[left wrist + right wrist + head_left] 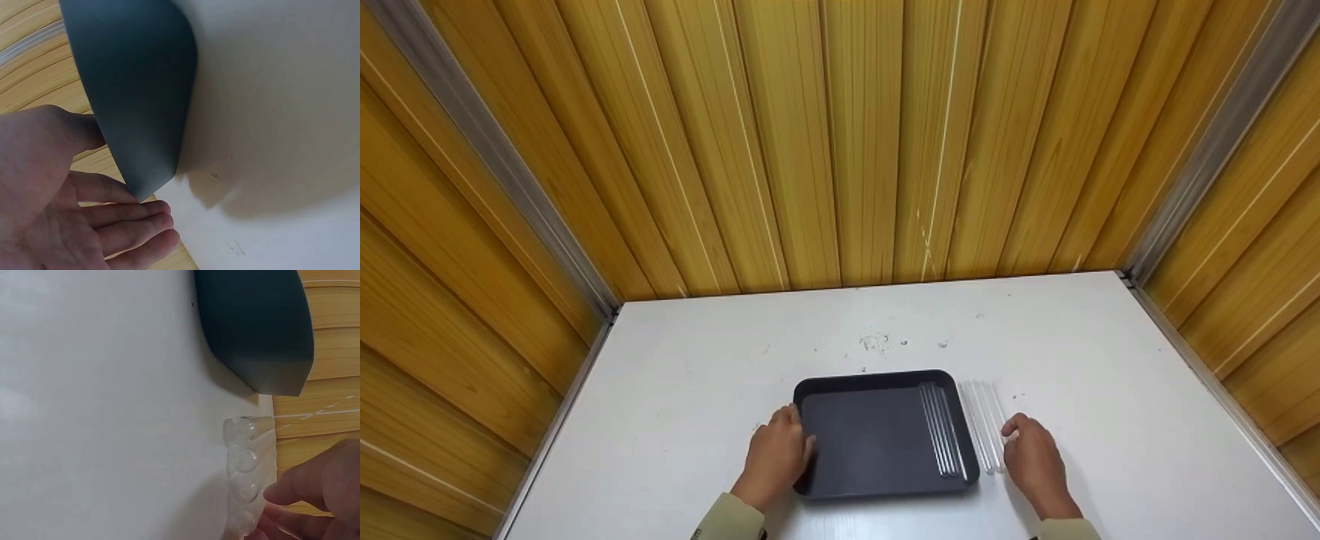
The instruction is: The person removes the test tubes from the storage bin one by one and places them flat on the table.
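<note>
A dark shallow tray (pixel 862 442) lies on the white table, its left rim held by my left hand (pixel 776 454). The thumb is over the rim, with the other fingers along the outer wall; the left wrist view shows the tray's side (pixel 135 95) beside that hand (pixel 107 208). Several clear test tubes (pixel 937 431) lie side by side along the tray's right side. More clear test tubes (pixel 979 427) are lined up on the table just right of the tray, rounded ends (pixel 244 460) toward me. My right hand (pixel 1033 457) pinches the outermost one between thumb and fingers (pixel 289 492).
The white table (pixel 697 375) has small dark marks behind the tray. Yellow wood-patterned panels (pixel 862 150) rise at the back and both sides, with metal strips in the corners.
</note>
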`<state>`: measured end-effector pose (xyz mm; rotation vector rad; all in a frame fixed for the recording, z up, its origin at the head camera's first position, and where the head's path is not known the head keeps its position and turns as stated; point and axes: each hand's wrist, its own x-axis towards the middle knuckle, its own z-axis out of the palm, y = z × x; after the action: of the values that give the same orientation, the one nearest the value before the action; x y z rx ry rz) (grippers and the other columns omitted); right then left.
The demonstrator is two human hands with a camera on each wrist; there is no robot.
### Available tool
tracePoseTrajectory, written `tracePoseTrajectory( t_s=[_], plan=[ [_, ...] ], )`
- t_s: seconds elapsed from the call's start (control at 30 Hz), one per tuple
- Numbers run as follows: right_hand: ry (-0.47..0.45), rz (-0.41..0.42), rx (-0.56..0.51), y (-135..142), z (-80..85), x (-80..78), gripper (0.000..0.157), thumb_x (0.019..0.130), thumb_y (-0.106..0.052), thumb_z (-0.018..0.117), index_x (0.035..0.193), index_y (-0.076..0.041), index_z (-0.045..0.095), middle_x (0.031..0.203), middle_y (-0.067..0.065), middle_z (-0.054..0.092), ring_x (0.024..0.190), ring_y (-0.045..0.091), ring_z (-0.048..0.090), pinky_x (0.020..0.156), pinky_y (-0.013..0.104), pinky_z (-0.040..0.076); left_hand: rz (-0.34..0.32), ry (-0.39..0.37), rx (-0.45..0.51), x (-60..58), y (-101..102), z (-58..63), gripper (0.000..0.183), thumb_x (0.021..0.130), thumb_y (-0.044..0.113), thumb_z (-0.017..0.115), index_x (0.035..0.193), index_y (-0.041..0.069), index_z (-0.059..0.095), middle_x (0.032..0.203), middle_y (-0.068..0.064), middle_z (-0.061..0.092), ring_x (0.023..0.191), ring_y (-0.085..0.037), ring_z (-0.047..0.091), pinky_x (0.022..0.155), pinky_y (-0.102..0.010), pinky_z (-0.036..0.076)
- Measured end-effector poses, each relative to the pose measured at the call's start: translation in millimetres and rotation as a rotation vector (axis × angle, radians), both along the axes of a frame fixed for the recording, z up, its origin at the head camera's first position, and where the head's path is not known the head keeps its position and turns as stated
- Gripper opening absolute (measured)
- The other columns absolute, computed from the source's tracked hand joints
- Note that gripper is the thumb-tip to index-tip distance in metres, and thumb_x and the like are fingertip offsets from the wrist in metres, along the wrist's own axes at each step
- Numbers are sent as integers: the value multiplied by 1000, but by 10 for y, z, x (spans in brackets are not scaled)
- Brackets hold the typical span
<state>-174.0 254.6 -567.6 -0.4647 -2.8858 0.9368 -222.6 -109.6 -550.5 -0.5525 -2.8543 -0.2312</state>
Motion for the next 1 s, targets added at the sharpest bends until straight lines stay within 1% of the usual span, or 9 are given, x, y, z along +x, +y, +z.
tracePoseTrajectory(
  t_s=[0.1,0.17,0.33,0.47,0.57,0.73,0.87,1.0],
  plan=[
    [3,-1,-1,-11,13,19,18,82,8,52,96,-1,61,91,14,63,77,22,56,59,31,43,2,12,-2,13,2,-4,56,85,26,73,118,-17,58,104,-25,65,74,-34,68,65,-43,57],
    [17,-3,-2,-20,28,31,19,83,7,53,98,0,62,93,15,63,81,25,58,62,36,45,4,19,0,22,1,-2,56,84,26,73,117,-17,59,102,-25,65,73,-34,68,64,-43,57],
    [63,-11,-4,-44,87,52,20,86,1,56,105,1,63,106,22,63,94,33,61,72,47,49,-1,34,2,29,-5,8,56,84,25,73,117,-18,59,101,-25,65,76,-32,68,65,-43,56],
    [92,-19,-17,-79,141,78,22,89,-4,57,109,1,63,114,24,63,100,36,62,78,50,50,-4,32,7,23,1,3,56,85,25,73,118,-18,58,102,-25,65,80,-33,68,66,-43,57],
    [116,-11,-29,-141,174,87,22,91,-6,57,110,1,63,117,23,62,101,35,62,81,51,49,-7,39,14,29,-5,2,56,85,24,73,118,-18,58,102,-25,66,78,-33,68,66,-44,57],
    [160,28,-47,-259,229,71,22,92,-8,58,112,1,63,116,21,63,101,34,61,81,49,50,-5,68,0,38,-10,8,55,84,25,74,117,-17,59,100,-23,66,74,-31,67,63,-42,56],
    [182,38,-48,-325,246,63,22,92,-8,59,111,1,63,114,20,64,100,33,62,80,48,50,-6,58,-11,32,12,13,56,85,26,73,118,-17,59,101,-24,66,75,-30,68,64,-40,56],
    [174,49,-67,-386,235,54,22,92,-8,59,112,2,62,113,20,64,100,33,62,80,47,50,3,40,-3,39,23,2,55,85,26,72,118,-17,59,101,-23,66,76,-31,68,65,-41,56]
  ],
)
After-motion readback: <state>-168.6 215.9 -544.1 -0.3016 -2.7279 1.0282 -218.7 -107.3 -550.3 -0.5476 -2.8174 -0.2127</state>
